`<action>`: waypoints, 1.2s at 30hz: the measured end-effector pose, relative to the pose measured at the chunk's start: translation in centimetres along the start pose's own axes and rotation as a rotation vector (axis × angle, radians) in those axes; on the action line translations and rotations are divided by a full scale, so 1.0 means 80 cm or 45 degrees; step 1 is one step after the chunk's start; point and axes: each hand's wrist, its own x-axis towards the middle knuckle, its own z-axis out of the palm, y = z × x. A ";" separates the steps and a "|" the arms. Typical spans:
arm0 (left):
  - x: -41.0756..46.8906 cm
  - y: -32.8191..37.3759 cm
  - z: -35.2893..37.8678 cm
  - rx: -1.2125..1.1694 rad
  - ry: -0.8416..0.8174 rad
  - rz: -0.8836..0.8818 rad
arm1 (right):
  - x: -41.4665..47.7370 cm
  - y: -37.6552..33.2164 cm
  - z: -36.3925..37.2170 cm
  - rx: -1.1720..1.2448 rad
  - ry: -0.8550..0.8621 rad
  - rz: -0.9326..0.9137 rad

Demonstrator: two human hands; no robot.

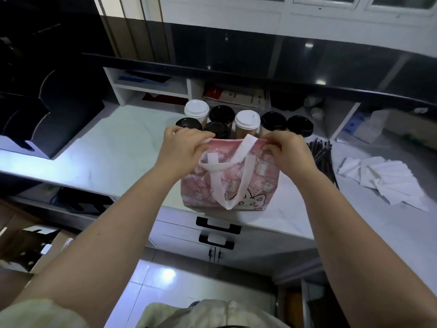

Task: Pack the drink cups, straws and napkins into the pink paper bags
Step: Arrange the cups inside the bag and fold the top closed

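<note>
A white marble-look table (106, 157) carries black boxes (47, 119) at its far left. White shelf compartments (151, 86) line its far edge under a glossy black ledge (260, 58). Drawers with black handles (218, 224) sit below, above a tiled floor (165, 280).

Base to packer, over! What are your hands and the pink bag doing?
Left hand and right hand pinch pink cartoon-print paper bag at its rim. Seven lidded paper cups wait behind. Nothing blocking.
</note>
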 end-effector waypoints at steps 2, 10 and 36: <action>0.003 0.001 0.001 0.004 -0.004 -0.087 | 0.002 -0.005 0.006 -0.014 0.036 0.057; -0.013 -0.019 -0.013 -0.315 0.080 -0.216 | -0.013 0.006 0.008 0.286 0.143 0.244; -0.127 0.002 0.057 -1.252 0.274 -1.174 | -0.117 0.002 0.103 1.258 0.382 0.668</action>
